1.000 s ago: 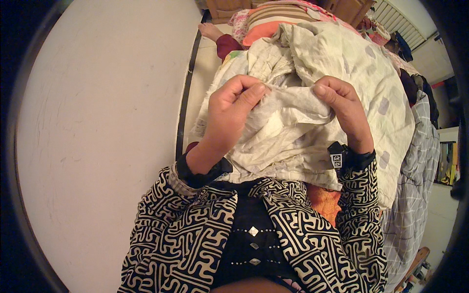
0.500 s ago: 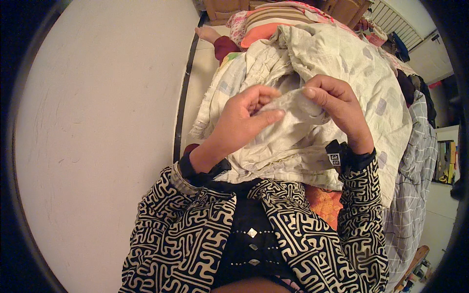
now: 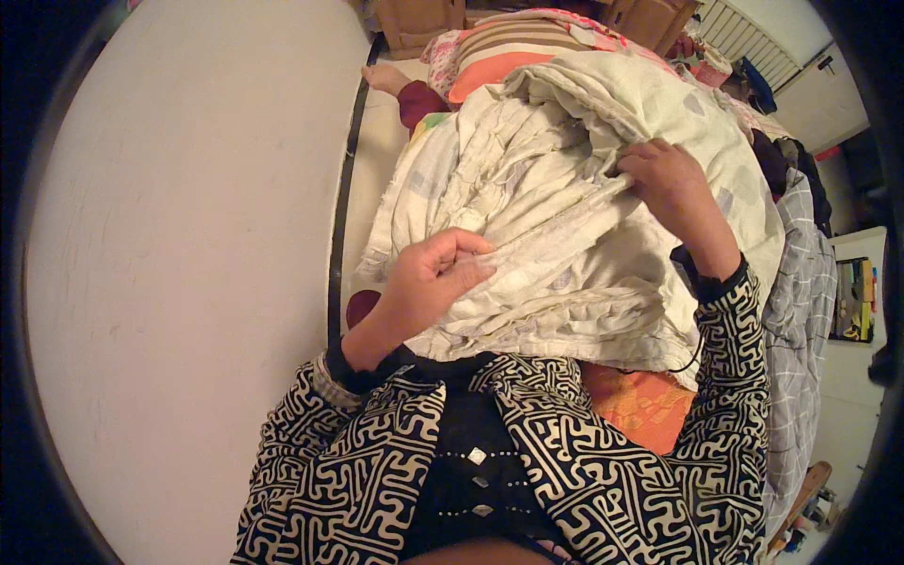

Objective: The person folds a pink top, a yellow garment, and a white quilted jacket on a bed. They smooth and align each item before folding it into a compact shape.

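Observation:
A large cream cloth [image 3: 546, 226] with grey patches, like a sheet or quilt cover, lies heaped and wrinkled before me. My left hand [image 3: 424, 282] is closed on a fold of it near the front, thumb and fingers pinching the fabric. Farther back and to the right, my right hand [image 3: 673, 193] grips another part, its fingertips partly lost in the folds. Between both hands the cloth is drawn into a taut, slanting strip. A dark cord hangs in a loop by my right sleeve.
Beyond the cloth lies a striped pillow [image 3: 523, 42]. A bare foot [image 3: 384, 80] in a maroon trouser leg sticks out at the far left. The white wall [image 3: 188, 264] runs along my left. At right lies a grey checked cover [image 3: 800, 311]; orange fabric [image 3: 640, 405] shows below the cloth.
My hands have moved apart: the left toward me and to the left, the right slightly to the right. The cloth between them is now stretched out.

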The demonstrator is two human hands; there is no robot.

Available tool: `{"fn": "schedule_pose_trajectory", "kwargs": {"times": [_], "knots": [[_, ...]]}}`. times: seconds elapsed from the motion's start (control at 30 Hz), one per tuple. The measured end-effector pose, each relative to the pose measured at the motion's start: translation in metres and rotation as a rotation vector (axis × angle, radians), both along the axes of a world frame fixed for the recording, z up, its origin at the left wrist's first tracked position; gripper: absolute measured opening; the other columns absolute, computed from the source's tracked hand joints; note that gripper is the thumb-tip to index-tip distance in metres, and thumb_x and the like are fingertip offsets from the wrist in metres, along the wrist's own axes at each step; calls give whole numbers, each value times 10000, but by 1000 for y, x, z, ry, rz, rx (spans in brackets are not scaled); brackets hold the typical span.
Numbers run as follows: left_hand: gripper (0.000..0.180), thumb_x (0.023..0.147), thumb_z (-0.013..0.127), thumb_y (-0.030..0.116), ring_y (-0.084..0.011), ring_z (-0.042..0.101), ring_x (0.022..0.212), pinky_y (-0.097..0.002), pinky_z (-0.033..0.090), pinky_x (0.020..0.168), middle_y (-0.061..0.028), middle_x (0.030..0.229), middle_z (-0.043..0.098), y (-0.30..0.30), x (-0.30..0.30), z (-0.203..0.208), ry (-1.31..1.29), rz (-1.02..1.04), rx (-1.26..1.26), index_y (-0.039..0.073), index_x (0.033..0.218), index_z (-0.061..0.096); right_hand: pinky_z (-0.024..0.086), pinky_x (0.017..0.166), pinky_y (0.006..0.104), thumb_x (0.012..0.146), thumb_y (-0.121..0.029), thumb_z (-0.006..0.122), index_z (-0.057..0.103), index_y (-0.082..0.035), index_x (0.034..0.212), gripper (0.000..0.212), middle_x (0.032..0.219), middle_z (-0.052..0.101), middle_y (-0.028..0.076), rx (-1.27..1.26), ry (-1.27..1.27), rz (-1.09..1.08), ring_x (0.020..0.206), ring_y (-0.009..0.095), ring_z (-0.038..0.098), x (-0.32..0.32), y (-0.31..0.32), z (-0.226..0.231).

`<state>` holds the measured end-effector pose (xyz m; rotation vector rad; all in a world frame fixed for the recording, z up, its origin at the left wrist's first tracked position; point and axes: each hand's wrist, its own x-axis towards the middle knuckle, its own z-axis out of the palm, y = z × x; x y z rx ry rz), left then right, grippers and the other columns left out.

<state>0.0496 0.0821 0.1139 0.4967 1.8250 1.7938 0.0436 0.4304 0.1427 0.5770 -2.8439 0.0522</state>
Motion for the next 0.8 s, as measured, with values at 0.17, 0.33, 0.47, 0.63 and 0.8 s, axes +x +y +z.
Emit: {"fn": "schedule_pose_trajectory", "kwargs": {"times": [0.17,0.33,0.47,0.63,0.8], "knots": [[380,836,723,82,-113,591,964,-267,484,827,-67,1030,632,-23,1,-7,265,24,-316,19,1190,599,477,810,436,715,-142,684,649,-70,884,187,952,653,85,185,-12,-204,969,311,595,-14,34,19],[511,764,759,83,-208,539,1155,-330,440,970,-149,1193,572,-69,16,-45,477,188,-479,1,1229,563,500,845,348,798,-251,744,715,-56,962,256,980,694,125,-399,-558,-194,937,252,654,3,28,33],[509,814,735,117,-200,551,1141,-318,442,973,-147,1224,590,-83,39,-81,90,72,-418,-30,1261,542,500,854,332,845,-265,698,720,-46,1029,287,983,716,126,-533,-594,-145,957,237,664,-22,26,40],[444,845,711,125,-164,600,1040,-298,466,924,-116,1140,661,-84,46,-78,-75,1,-410,-26,1240,574,508,855,379,828,-295,699,633,-46,1166,425,1049,688,174,-471,-220,-107,961,310,667,-98,24,-8],[397,822,691,86,-259,592,1076,-323,442,945,-160,1127,626,-85,50,-54,215,-79,-352,-29,1191,601,501,896,407,795,-264,679,528,-87,1322,576,1090,671,173,-23,-135,-337,1044,359,627,-163,23,-60]]}}
